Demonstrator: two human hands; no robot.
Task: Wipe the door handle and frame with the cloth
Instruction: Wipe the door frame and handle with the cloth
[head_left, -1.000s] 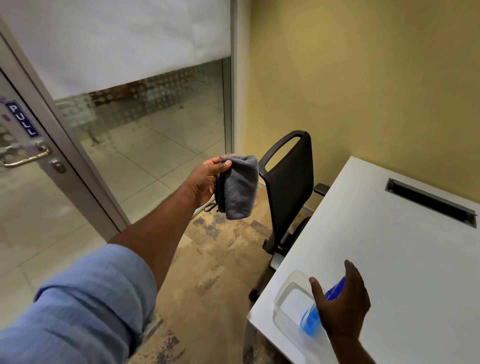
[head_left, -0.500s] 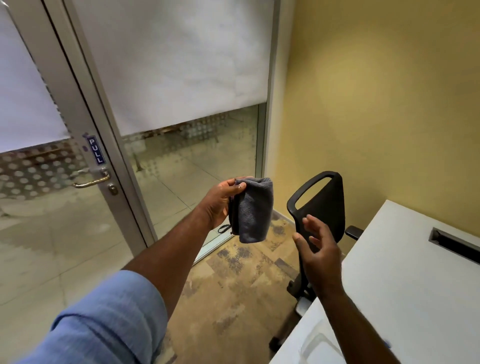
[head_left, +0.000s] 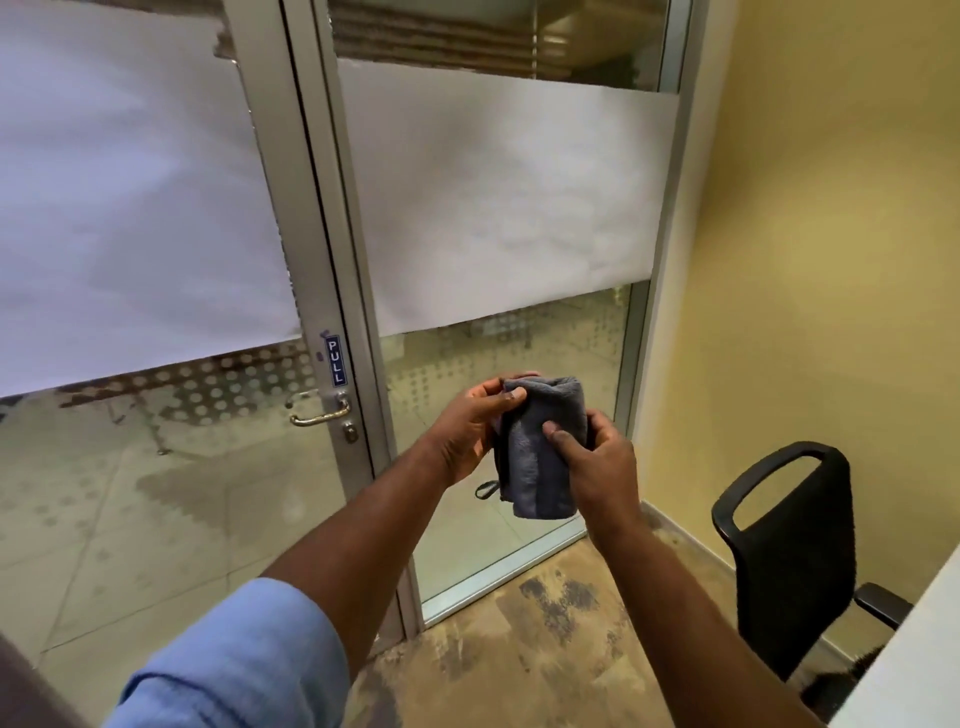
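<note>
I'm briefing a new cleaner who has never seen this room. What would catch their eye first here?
A folded grey microfibre cloth sits at centre, gripped by both the left hand and right hand. To its left, on the silver aluminium door frame, a curved brass lever handle sits under a blue PULL sticker. A black office chair stands at lower right against the yellow wall.

The left arm wears a light blue sleeve (head_left: 244, 660) of woven, shirt-like cloth, rolled or pushed up to about the elbow, its bunched edge creased into soft folds; below it the forearm is bare; the right forearm is bare to the frame's edge; the left hand (head_left: 467, 431) and right hand (head_left: 597, 462) show no gloves or rings.
</note>
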